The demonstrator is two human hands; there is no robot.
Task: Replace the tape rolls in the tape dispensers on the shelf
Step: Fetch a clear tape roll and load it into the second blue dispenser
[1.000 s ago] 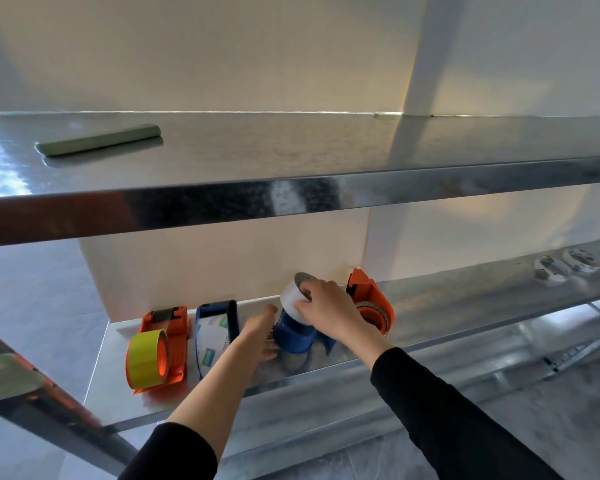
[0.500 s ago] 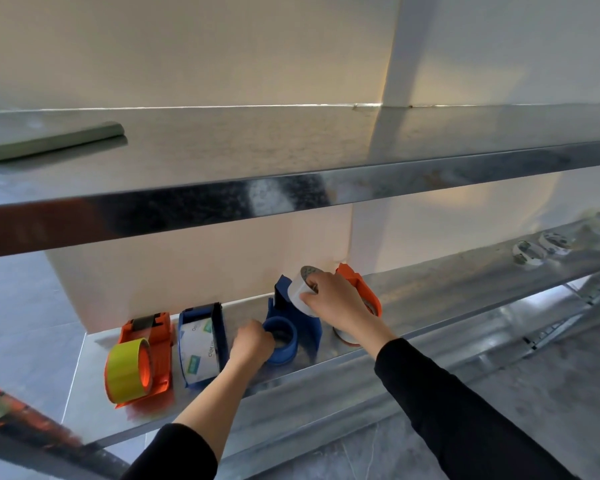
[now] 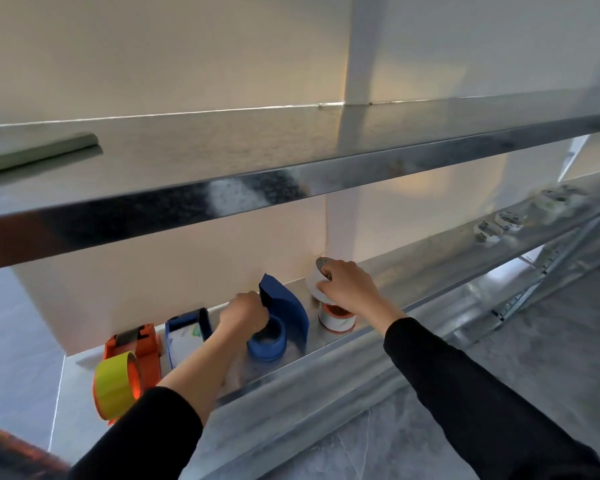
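On the lower metal shelf stands a blue tape dispenser with a bare blue hub. My left hand grips its left side. My right hand holds a white tape roll just right of that dispenser, above an orange dispenser's white roll, which my hand mostly hides. Further left stand another blue dispenser with a white labelled roll and an orange dispenser carrying a yellow roll.
The upper metal shelf overhangs the work area, with a green flat bar on its left. Several small white tape rolls lie far right on the lower shelf. A white wall stands behind; grey floor lies below.
My right hand has carried the white roll rightward off the blue dispenser, toward the orange one. My left hand has closed on the blue dispenser. The view has shifted.
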